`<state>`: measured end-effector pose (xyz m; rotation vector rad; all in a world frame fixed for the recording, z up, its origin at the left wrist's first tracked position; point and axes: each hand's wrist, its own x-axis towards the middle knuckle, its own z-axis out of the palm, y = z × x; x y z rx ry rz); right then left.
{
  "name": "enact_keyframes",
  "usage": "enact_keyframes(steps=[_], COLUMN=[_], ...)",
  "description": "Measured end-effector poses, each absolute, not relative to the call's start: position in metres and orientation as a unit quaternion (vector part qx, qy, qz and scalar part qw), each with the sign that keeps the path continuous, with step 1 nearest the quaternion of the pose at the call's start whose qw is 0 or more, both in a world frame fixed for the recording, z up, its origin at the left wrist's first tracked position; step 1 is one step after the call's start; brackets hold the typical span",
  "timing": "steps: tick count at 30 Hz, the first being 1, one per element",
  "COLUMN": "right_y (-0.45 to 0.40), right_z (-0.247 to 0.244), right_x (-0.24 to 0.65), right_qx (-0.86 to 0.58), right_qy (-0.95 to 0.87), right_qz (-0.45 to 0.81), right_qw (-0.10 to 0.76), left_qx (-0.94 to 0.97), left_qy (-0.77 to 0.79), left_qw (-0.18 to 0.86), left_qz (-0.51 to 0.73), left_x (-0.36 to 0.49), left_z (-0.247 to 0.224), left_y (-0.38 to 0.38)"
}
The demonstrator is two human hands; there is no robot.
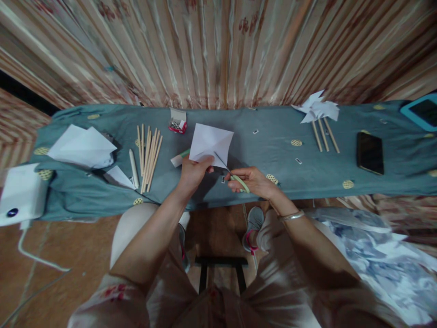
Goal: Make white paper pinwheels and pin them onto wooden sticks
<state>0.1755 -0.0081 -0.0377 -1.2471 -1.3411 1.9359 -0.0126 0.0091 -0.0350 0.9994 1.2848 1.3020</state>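
A square sheet of white paper (212, 140) with faint diagonal creases is held above the cloth by my left hand (195, 173), its thumb on top near the lower edge. My right hand (251, 181) is closed round the green handles of a pair of scissors (243, 183). The blades point up and left and lie at the paper's lower right part; whether they are parted I cannot tell. Partly under the sheet, by my left hand, lies a flat pale and green item (180, 157). Just behind sits an open red box (178, 123) with small shiny pieces.
On the table cloth (273, 123), wooden sticks (150, 157), a white marker-like stick (134, 168) and stacked paper (82, 146) lie left. Right are paper pinwheels (319, 109) on sticks, a phone (370, 153) and a blue-framed device (423, 111). A white box (23, 193) stands far left; a paper-filled bag (378, 259) lies below right.
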Motion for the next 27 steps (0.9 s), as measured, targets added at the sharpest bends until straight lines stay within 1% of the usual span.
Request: enact_keyframes(steps=[18, 27], right_y=[-0.0079, -0.0073], right_z=[-0.0364, -0.0380], right_x=[0.1748, 0.1753], right_qx=[-0.455, -0.456], right_qy=[-0.496, -0.500], right_qz=[0.697, 0.696], right_qw=[0.248, 0.240], left_qx=[0.397, 0.387], left_qy=[0.541, 0.538], left_qw=[0.521, 0.527], left_qz=[0.527, 0.533], left_x=[-0.0102, -0.0102], left_z=[-0.0339, -0.0354], left_y=[0.0074, 0.0075])
